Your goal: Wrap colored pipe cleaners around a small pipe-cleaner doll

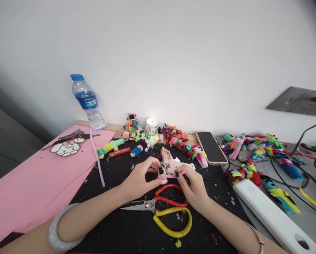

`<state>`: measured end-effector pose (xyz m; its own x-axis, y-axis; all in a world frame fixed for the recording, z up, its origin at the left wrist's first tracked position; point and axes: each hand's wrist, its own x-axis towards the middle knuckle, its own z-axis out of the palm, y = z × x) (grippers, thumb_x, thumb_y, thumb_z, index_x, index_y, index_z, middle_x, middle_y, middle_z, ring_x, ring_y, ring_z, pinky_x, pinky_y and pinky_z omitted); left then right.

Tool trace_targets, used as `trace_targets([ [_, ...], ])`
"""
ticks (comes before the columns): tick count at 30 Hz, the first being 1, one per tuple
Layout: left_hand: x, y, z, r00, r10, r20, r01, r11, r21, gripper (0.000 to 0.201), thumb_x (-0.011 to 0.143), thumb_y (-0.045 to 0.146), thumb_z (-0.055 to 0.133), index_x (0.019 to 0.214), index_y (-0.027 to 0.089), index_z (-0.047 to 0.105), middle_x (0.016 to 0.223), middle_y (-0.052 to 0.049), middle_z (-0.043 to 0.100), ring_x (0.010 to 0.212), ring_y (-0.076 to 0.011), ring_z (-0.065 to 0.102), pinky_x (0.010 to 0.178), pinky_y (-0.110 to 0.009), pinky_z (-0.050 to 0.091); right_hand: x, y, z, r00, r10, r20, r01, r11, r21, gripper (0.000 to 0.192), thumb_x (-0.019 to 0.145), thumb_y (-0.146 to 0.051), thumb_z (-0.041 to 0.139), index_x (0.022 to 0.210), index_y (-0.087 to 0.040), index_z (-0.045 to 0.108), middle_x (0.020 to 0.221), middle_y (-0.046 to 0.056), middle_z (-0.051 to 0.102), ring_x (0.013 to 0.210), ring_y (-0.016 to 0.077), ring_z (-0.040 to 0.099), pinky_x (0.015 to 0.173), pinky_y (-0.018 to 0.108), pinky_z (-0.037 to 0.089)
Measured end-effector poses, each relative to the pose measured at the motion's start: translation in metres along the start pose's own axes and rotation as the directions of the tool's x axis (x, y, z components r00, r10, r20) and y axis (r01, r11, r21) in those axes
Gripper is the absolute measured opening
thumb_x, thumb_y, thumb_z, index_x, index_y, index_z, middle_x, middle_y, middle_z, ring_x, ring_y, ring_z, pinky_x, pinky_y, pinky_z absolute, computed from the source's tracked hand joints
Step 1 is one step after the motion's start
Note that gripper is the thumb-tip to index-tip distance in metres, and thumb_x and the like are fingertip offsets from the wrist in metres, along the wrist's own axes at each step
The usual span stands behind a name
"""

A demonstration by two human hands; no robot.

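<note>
On the near side of our fingers, we have the scissors (147, 205) on the black mat (102, 222), blades pointing left, with one red and one yellow handle loop. To the right of the fingers lies a long white object (274, 215) with an oval hole in its near end.

At the center, we hold the pink strip (162, 177). Our left hand (142, 175) pinches it between thumb and bent forefinger, where it curves. Our right hand (196, 187) pinches a pink length between thumb and forefinger; we cannot tell whether the two portions join.

Just beyond the fingertips, we see the pale pink glue gun (171, 167). Farther out, colorful fuzzy figures (177, 141) flank a white candle-like cup (151, 126). Beyond the right fingers lies the phone (212, 148); far beyond the left fingers, a water bottle (87, 100) stands near the wall.
</note>
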<state>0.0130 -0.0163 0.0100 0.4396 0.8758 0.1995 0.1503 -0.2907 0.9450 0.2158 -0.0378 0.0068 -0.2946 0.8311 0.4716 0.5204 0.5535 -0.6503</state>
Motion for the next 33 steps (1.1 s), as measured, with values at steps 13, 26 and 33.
trace_targets([
  [13,0.002,-0.002,0.000,0.989,-0.129,-0.073,0.110,0.967,-0.228,0.027,0.074,0.030,0.066,0.092,0.020,0.049,0.091,-0.003,0.057,0.090,-0.0166,0.056,0.081,-0.030,0.047,0.000,-0.001,0.002,1.000,-0.007,0.000,0.007,1.000,-0.013,0.015,0.086,-0.015,0.046,0.073,-0.020,0.050,0.066,0.000,0.054,0.061,0.0147,0.052,0.058,0.026,0.041],
  [26,0.006,-0.013,0.005,0.970,-0.242,-0.006,0.210,0.852,-0.479,0.024,0.077,0.029,0.064,0.090,0.020,0.047,0.087,-0.001,0.061,0.083,-0.0132,0.058,0.080,-0.028,0.043,-0.005,-0.010,0.002,0.996,-0.064,0.062,0.061,0.997,0.039,0.015,0.084,-0.013,0.046,0.071,-0.019,0.048,0.063,0.000,0.050,0.059,0.0146,0.045,0.056,0.026,0.036],
  [33,0.006,-0.008,0.002,0.980,-0.200,0.005,0.180,0.869,-0.460,0.020,0.080,0.028,0.061,0.091,0.020,0.046,0.089,0.000,0.059,0.083,-0.0117,0.056,0.079,-0.026,0.043,-0.006,-0.010,0.002,0.995,-0.095,0.033,0.093,0.994,0.056,0.012,0.085,-0.011,0.046,0.079,-0.019,0.053,0.069,0.002,0.055,0.063,0.0155,0.050,0.059,0.027,0.039],
])
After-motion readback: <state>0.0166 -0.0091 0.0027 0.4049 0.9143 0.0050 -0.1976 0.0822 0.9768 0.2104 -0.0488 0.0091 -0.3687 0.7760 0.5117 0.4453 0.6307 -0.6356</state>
